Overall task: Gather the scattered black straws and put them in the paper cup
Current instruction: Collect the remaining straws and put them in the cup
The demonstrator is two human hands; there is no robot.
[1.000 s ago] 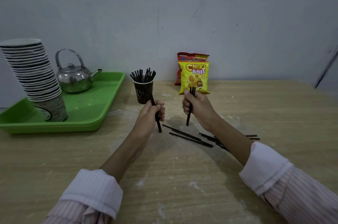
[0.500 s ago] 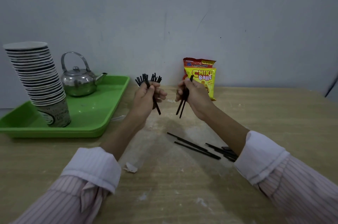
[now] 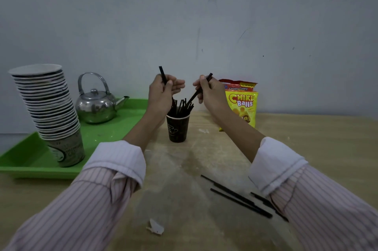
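Straws (image 3: 181, 106), thin and black, stand in the dark brown paper cup (image 3: 178, 131) on the pale wooden worktop (image 3: 306, 138). Above it, the left hand (image 3: 162, 95) grips an upright straw (image 3: 163, 74) and the right hand (image 3: 208, 93) pinches a slanted straw (image 3: 201, 89). Loose black straws (image 3: 239, 199) lie nearer the person.

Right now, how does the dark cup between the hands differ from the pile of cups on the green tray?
The dark cup stands alone on the wooden table; the pile of cups stands on the green tray. The dark cup holds black straws; nothing sticks out of the pile. The dark cup is upright; the pile leans. Both look like paper cups.
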